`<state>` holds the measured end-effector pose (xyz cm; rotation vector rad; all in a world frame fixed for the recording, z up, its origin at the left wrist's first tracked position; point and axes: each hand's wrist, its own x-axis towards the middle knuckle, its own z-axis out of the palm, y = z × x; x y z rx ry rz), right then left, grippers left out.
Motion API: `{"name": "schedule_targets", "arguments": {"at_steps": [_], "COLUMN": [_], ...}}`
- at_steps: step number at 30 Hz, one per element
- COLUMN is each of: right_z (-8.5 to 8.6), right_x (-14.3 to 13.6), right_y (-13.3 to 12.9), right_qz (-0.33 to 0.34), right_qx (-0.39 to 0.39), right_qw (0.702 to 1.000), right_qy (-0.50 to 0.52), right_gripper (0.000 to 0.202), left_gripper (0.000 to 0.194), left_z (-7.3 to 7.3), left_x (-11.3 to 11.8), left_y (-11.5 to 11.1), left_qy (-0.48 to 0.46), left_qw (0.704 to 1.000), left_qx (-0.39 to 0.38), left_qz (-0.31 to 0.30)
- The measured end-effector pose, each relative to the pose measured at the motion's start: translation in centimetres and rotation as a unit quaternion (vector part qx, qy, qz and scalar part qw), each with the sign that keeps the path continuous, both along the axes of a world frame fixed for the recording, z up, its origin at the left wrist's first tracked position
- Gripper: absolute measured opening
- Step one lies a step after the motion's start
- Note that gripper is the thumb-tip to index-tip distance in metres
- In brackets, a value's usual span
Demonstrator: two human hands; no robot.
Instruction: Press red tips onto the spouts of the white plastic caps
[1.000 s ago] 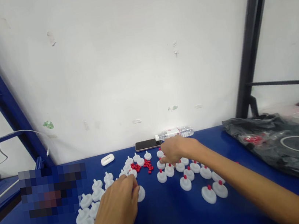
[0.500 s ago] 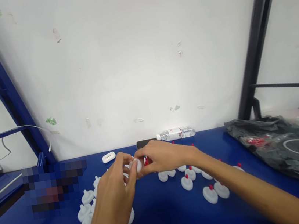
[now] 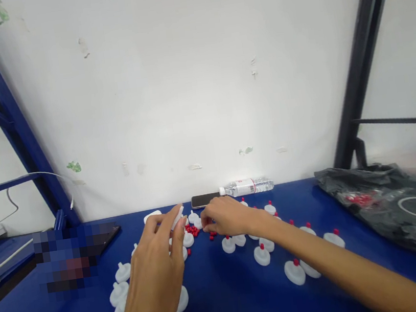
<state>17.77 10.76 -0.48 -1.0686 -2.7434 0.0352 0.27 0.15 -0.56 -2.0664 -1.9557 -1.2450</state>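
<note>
My left hand point(image 3: 154, 254) pinches a white plastic disc point(image 3: 178, 216) between thumb and fingers, seen nearly edge-on. My right hand point(image 3: 226, 218) is curled, fingertips down by the small pile of red caps point(image 3: 192, 230). Whatever lies between those fingertips, if anything, is hidden. White discs with bare stems, such as this one point(image 3: 122, 272), lie around my left hand and partly behind it. On the right, beside and beyond my right forearm, several discs point(image 3: 261, 255) carry red caps on their stems.
Against the wall lie a water bottle point(image 3: 247, 186) and a dark phone point(image 3: 204, 200). A white case point(image 3: 152, 215) sits behind my left hand. At right, a black plastic bag point(image 3: 386, 213) spreads over the blue table point(image 3: 228, 303). Rack posts stand at both sides.
My hands have moved apart. The right hand has shifted right, away from the disc, uncovering the red caps. The left hand still holds a disc, now tilted edge-on.
</note>
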Motion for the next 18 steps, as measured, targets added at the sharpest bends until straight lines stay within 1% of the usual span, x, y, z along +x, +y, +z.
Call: {"name": "schedule_targets", "arguments": {"at_steps": [3, 6, 9, 12, 14, 15, 16, 18], "right_z": [-1.1, -1.8, -2.2, -2.1, -1.6, -1.1, -0.6, 0.6], "right_x": [-0.1, -0.3, -0.4, -0.3, -0.1, 0.1, 0.3, 0.7], "right_y": [0.5, 0.7, 0.9, 1.1, 1.2, 1.3, 1.3, 1.1], "right_qz": [-0.015, -0.020, -0.014, 0.003, 0.024, 0.038, 0.052, 0.079], "right_qx": [-0.021, -0.044, -0.059, -0.059, -0.060, -0.068, -0.084, -0.131], "right_qw": [0.999, 0.998, 0.997, 0.997, 0.998, 0.997, 0.993, 0.974], "right_qy": [-0.043, -0.049, -0.048, -0.046, -0.009, 0.026, 0.071, 0.168], "right_gripper": [0.008, 0.010, 0.010, 0.009, 0.009, 0.009, 0.011, 0.013], "left_gripper": [0.045, 0.050, 0.047, 0.041, 0.041, 0.041, 0.041, 0.041], "left_z": [0.0, -0.2, -0.3, -0.2, -0.2, -0.2, -0.2, -0.2], "left_x": [0.1, -0.1, -0.1, -0.1, -0.1, -0.1, -0.2, -0.3], "left_y": [0.1, 0.4, 0.4, 0.3, 0.3, 0.4, 0.4, 0.5], "left_qy": [0.017, 0.042, 0.055, 0.044, 0.026, 0.022, 0.023, 0.037], "left_qw": [1.000, 0.999, 0.998, 0.999, 0.999, 0.998, 0.998, 0.998], "left_qx": [-0.004, 0.000, -0.005, -0.020, -0.040, -0.050, -0.056, -0.056], "left_qz": [0.005, 0.010, 0.019, 0.019, 0.020, 0.020, 0.020, 0.022]}}
